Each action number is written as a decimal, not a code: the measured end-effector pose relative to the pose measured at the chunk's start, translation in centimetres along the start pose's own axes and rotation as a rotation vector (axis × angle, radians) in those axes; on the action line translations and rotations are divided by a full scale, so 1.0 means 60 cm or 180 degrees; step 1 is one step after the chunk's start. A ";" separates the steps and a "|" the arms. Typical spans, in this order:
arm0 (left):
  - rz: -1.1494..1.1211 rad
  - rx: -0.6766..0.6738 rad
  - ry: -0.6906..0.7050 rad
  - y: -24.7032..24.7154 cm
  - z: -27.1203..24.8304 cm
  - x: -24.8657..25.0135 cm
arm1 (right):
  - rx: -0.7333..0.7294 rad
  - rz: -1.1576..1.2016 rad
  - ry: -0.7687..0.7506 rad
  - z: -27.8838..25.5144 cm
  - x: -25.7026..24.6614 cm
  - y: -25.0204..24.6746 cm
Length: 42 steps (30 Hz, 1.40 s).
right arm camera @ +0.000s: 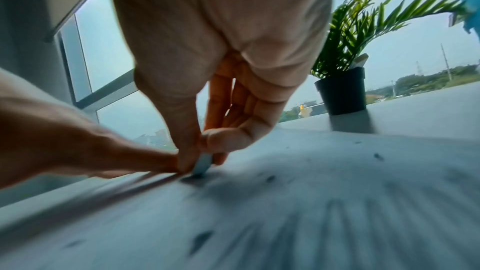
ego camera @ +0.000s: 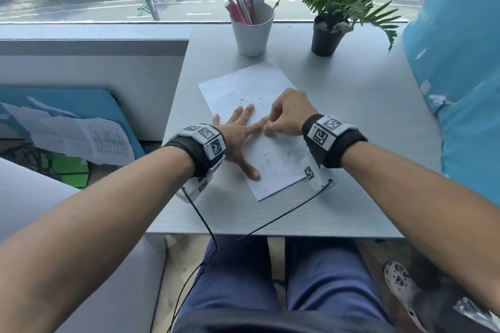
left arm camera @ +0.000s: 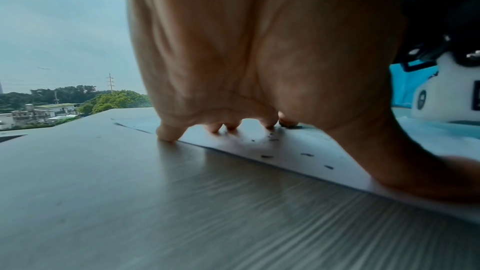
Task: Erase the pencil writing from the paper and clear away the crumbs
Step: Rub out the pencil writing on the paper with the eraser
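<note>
From the head view, the left hand (ego camera: 238,132) lies flat with fingers spread on the paper (ego camera: 238,84), which sits angled on the table (ego camera: 365,105); this looks meant to pin the sheet so it cannot slide or crease under rubbing. The right hand (ego camera: 286,113), just beside the left hand's fingertips and touching them, is curled down onto the paper. Dark crumbs (ego camera: 266,162) lie scattered on the sheet near the left thumb and beyond the fingers, and a faint grey smudge remains there — so erasing seems well along, with clearing not yet begun. Beyond both hands stand a white cup (ego camera: 253,32) of pens and a potted plant (ego camera: 326,35). The left wrist view shows the fingertips (left arm camera: 170,133) pressed straight onto the paper's edge, crumbs beside them. In the right wrist view, the thumb and fingers pinch a small pale eraser (right arm camera: 203,164), its tip on the paper at a grey patch, right against a finger of the left hand — likely bracing the sheet exactly where the rubbing pulls.
</note>
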<state>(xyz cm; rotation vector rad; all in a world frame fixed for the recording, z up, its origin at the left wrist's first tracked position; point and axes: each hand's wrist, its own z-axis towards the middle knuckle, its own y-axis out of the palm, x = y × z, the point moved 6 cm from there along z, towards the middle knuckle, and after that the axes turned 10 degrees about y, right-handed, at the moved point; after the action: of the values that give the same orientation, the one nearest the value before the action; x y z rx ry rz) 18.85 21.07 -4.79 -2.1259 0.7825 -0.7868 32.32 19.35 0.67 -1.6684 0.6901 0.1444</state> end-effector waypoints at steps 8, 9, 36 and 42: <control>0.0046 -0.0030 -0.0048 0.000 0.004 0.000 | -0.0199 -0.0033 -0.0066 -0.013 0.005 0.003; 0.0063 -0.0025 -0.0065 0.000 0.004 0.000 | -0.0002 0.0016 0.0011 0.001 0.012 -0.010; 0.0231 -0.0142 -0.0299 -0.007 0.013 0.011 | 0.0049 0.0024 0.0138 0.014 0.033 -0.012; 0.0287 -0.0151 -0.0294 -0.012 0.010 0.021 | -0.0471 -0.0154 -0.0257 -0.032 0.010 0.032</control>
<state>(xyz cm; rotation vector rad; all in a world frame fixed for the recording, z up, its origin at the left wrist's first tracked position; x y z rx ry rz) 20.26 20.80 -4.18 -2.1366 0.8491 -0.6238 31.32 17.23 -0.80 -1.8090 0.5892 0.2316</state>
